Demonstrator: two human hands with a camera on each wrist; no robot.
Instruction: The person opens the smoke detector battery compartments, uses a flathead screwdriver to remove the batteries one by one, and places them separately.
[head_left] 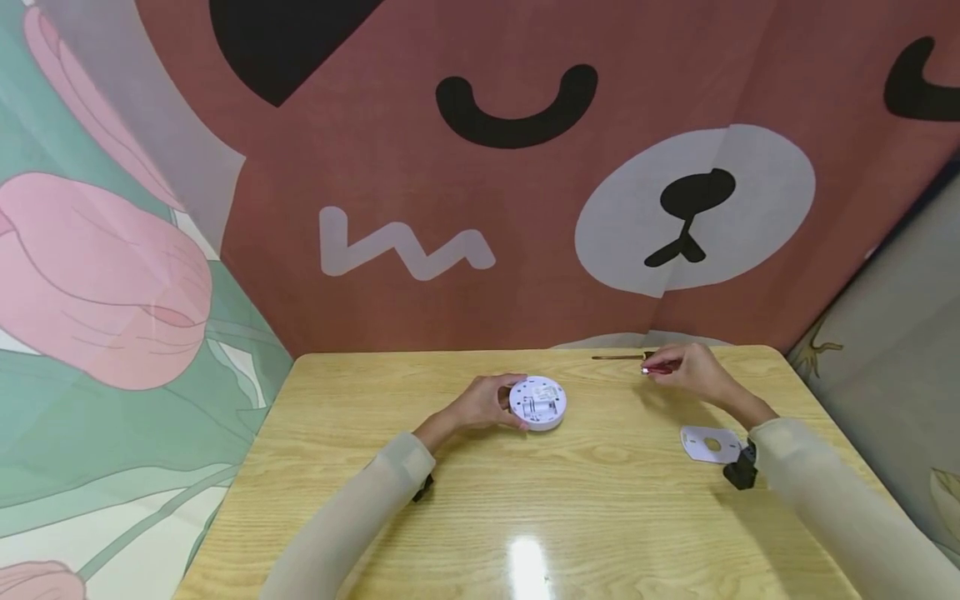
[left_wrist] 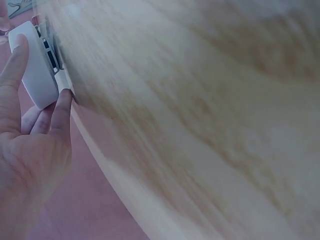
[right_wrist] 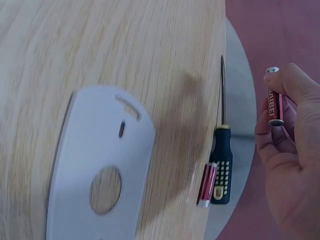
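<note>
My left hand (head_left: 483, 404) grips a round white smoke detector (head_left: 537, 403) by its left rim, with the compartment side facing up. In the left wrist view, the thumb lies on one face of the smoke detector (left_wrist: 35, 70) and the fingers are around its edge. What sits inside the compartment is too small to tell. Off to the right, my right hand (head_left: 697, 372) is raised over the table's far side. It pinches a red and black battery (right_wrist: 275, 102) between thumb and fingers.
A dark-handled screwdriver (right_wrist: 222, 150) lies along the table's far edge, with another red battery (right_wrist: 207, 185) beside its handle. The white mounting plate (right_wrist: 75, 170), with a round hole, lies flat near my right wrist. A printed cloth (head_left: 525, 192) hangs behind the wooden table (head_left: 600, 508).
</note>
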